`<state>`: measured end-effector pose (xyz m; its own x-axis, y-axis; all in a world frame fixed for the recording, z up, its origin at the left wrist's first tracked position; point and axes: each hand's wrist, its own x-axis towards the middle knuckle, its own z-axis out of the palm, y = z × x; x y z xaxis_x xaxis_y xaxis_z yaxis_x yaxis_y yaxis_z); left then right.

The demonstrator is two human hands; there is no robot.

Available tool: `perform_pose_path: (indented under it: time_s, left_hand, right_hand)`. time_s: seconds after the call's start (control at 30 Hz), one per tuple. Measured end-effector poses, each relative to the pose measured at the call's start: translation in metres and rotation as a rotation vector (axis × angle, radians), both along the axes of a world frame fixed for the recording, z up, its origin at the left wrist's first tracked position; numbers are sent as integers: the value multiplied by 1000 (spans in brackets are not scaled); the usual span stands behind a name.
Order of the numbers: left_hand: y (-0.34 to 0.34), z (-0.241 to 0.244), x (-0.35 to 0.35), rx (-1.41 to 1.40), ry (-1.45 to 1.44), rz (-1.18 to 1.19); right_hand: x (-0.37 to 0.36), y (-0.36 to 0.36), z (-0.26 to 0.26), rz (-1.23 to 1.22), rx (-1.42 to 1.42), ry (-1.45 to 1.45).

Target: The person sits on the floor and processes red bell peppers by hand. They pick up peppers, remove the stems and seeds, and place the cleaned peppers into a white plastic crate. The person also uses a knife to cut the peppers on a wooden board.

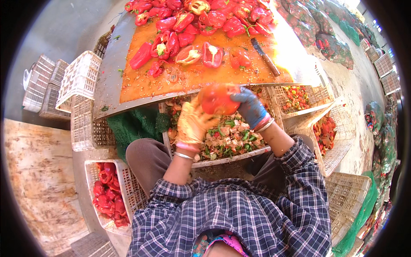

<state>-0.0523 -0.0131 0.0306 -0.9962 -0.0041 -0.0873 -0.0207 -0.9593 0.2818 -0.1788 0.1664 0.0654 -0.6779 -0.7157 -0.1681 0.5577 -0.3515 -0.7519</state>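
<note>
Both of my hands are gloved and raised over a crate of pepper waste (pixel 231 138). A red bell pepper (pixel 216 99), slightly blurred, is between them, just off the table's near edge. My right hand (pixel 250 104), in a blue glove, grips its right side. My left hand (pixel 192 120), in a yellow glove, is at its lower left with the fingers blurred; its hold cannot be made out. On the orange board (pixel 199 80) lie halved red peppers (pixel 212 55) and a heap of red peppers (pixel 218 16). A knife (pixel 265 57) rests at the board's right.
Crates with cut pepper pieces (pixel 293 98) and red peppers (pixel 325 133) stand at the right. A white crate of red peppers (pixel 109 196) is at the lower left. Stacked crates (pixel 80 72) and green netting (pixel 138 127) flank the table's left side. Filled net bags (pixel 335 48) lie at the far right.
</note>
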Motion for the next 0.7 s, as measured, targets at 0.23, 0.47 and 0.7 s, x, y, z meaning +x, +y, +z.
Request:
perform_pose_path:
  time_s: [0.23,0.47,0.7]
  left_hand:
    - [25,21,-4,232,3,30]
    - [9,-19,5,-351,-298,51]
    - [-1,-31,7,-286,-429,2]
  right_hand:
    - [5,23,31,121,363,290]
    - [2,177,61,-678,321,566]
    - [5,373,84,-1044,878,394]
